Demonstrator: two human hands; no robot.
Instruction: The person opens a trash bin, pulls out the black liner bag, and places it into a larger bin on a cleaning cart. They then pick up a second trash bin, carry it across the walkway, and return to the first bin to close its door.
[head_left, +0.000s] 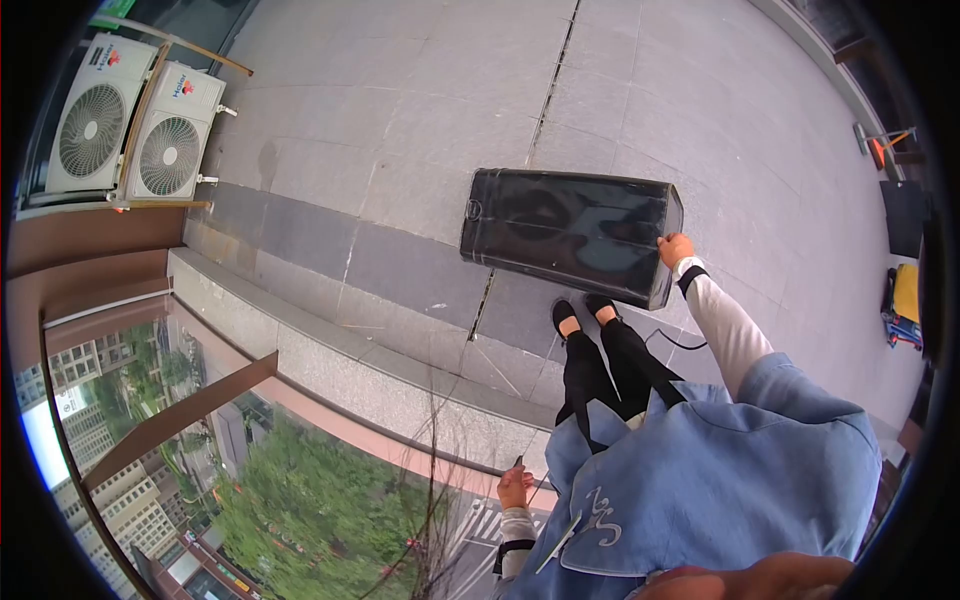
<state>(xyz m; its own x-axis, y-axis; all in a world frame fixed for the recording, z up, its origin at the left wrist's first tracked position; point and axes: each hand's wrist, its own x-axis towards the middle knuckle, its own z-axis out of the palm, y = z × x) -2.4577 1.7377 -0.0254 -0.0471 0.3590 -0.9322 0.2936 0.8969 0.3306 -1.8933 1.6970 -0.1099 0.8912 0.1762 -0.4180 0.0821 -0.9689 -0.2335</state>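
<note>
My right hand [675,250] is closed on the near right edge of a large, glossy black box [570,230], shaped like a loudspeaker. A round emblem shows at the box's far left end. It stands on the paving just beyond my feet. Off to the lower left, my left hand [514,487] is held up with bent fingers around a small, thin dark thing [519,463], too small to name. That hand is apart from the box, nearer the glass side.
A black cable [677,344] curves over the ground beside my shoes [566,318]. A stone ledge [370,375] runs along the glass at lower left. Two air-conditioner units [168,140] stand at upper left. A yellow and blue item [904,305] is at the far right.
</note>
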